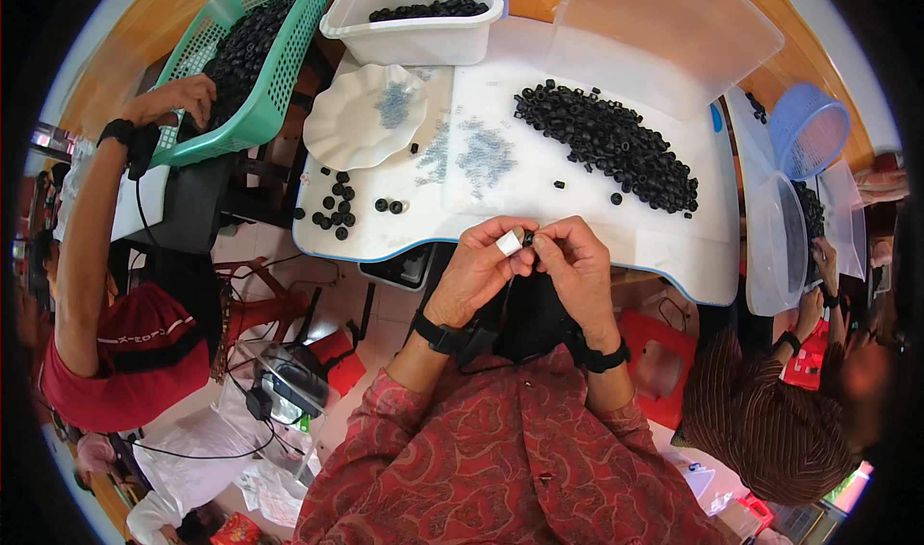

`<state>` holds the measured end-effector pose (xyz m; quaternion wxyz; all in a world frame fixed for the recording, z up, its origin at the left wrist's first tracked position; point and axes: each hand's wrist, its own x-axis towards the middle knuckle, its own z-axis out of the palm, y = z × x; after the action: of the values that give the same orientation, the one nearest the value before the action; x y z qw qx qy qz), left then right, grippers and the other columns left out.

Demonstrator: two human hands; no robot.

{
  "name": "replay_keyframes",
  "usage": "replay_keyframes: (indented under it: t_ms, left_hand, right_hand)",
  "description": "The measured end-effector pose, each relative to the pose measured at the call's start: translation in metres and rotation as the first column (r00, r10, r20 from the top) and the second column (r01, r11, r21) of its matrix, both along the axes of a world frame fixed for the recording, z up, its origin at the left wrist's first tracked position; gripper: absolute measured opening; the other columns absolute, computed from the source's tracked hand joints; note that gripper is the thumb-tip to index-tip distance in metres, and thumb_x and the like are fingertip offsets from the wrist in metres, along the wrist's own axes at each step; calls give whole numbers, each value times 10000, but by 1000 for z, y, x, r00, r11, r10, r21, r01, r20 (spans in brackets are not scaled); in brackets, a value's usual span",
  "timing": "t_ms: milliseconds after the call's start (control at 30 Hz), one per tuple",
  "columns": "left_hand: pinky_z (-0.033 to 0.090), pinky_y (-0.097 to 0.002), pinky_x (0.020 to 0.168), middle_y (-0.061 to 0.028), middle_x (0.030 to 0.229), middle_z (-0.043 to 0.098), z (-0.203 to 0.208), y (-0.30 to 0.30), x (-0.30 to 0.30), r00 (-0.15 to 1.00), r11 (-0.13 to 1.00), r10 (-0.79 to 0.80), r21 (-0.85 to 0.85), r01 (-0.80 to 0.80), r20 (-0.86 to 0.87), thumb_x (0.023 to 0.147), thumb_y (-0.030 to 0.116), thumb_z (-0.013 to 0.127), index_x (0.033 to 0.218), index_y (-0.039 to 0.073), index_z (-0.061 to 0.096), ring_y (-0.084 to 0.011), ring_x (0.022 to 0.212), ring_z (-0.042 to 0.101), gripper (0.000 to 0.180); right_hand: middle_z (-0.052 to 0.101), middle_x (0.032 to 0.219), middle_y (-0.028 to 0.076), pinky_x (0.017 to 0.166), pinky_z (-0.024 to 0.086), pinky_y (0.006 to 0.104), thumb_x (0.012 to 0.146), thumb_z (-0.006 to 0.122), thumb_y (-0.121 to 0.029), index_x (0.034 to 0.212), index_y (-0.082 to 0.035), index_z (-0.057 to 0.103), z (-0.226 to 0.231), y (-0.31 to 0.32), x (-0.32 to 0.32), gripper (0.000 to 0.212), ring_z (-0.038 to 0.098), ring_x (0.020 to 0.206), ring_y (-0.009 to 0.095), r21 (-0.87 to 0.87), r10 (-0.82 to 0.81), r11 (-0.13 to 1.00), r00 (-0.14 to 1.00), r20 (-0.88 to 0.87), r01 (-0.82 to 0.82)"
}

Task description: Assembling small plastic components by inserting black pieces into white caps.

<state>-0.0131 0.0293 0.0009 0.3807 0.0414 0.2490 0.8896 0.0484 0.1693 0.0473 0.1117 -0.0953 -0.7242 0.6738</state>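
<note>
At the near edge of the table, my left hand (478, 271) pinches a small round black part (527, 238) between thumb and fingers. White tape (509, 244) is wrapped around one of its fingers. From the other side, the thumb and fingertips of my right hand (580, 268) close on the same part; whether they also hold something smaller is hidden. Beyond my hands lie small, thin silvery pieces (484, 156) and a large pile of black parts (616, 146). Several loose black parts (337, 205) sit at the table's left front.
A wavy-rimmed white plate (337, 126) holds more silvery pieces. Behind it stands a white tub (414, 43) of black parts. A green basket (252, 126) is at left, with a co-worker's hand (183, 98) in it. Another co-worker's hands (818, 280) work at right near a blue basket (808, 131).
</note>
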Motion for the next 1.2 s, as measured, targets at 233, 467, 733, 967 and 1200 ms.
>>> replay_keyframes:
  t_ms: [233,467,733,967,1200]
  left_hand:
    - [537,-243,680,-50,897,620,10,7,2,993,994,17,-101,-29,-115,937,65,571,1128,-35,600,-117,767,615,218]
    - [515,-250,660,-86,916,630,5,21,-2,998,999,21,-45,-24,-56,940,62,556,1137,-35,600,-126,739,606,225]
    - [488,-248,661,-101,956,621,5,22,-5,999,999,26,-41,-27,-20,930,60,561,1147,-40,594,-128,738,584,242]
    - [490,-258,663,-105,968,622,3,21,-5,999,998,34,-54,-35,-19,927,50,560,1153,-39,589,-136,748,592,245]
    - [493,-267,662,-103,976,621,1,24,-5,997,997,53,-45,-56,-59,934,58,560,1196,-34,576,-140,761,596,279]
  right_hand:
    - [610,751,31,579,484,203,878,592,21,852,3,544,10,0,-2,57,610,658,69,90,-50,995,998,-50,54]
    - [610,773,59,567,480,230,870,622,0,887,9,574,-1,16,-5,52,610,656,90,95,-125,987,990,-72,132]
    - [554,901,99,596,483,340,870,608,-47,1027,-50,644,-30,33,-34,161,607,698,242,613,-283,674,911,-300,411]
    - [556,933,97,626,498,394,865,621,-103,1032,-96,652,-32,27,-44,170,620,743,290,727,-298,595,934,-196,343]
    - [574,930,127,615,498,399,858,605,-47,967,-36,618,-28,33,-39,111,623,713,304,692,-231,632,937,-262,349]
